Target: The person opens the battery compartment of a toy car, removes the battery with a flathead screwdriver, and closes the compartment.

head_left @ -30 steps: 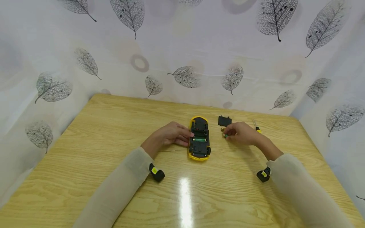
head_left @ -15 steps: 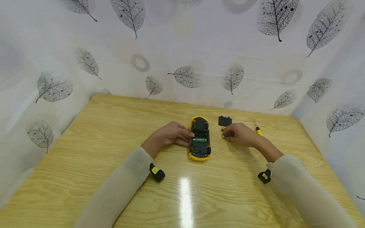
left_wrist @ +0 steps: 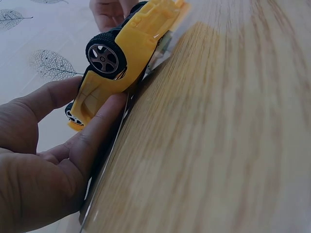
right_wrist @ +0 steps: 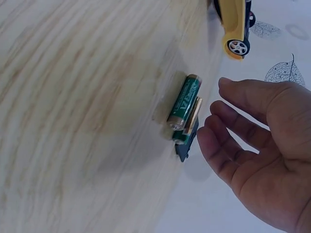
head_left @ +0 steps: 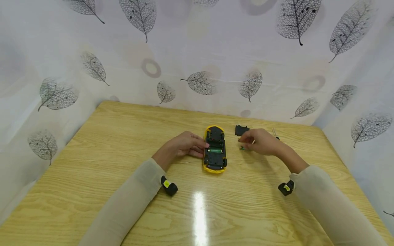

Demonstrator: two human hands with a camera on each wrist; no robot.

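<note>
1. Car [head_left: 215, 161] — wheels up on the table [head_left: 147, 119], a fitted battery [head_left: 215, 150] in its bay, its far end short of the table's far edge.
2. Left hand [head_left: 188, 145]: at the car's left side, thumb and fingers pinching it.
3. Right hand [head_left: 261, 142]: right of the car, fingers loosely bent and parted, just beside the loose batteries [right_wrist: 185, 103] — bare wood separates these from the car.
4. Cover [head_left: 241, 130], screwdriver [head_left: 274, 132]: right of the car's far end.

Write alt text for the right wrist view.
An empty right hand hovers beside green cylindrical batteries lying on a pale wood-grain table. A flat black plastic cover lies beyond them; a yellow plastic toy car shows partly at upper right.
</note>
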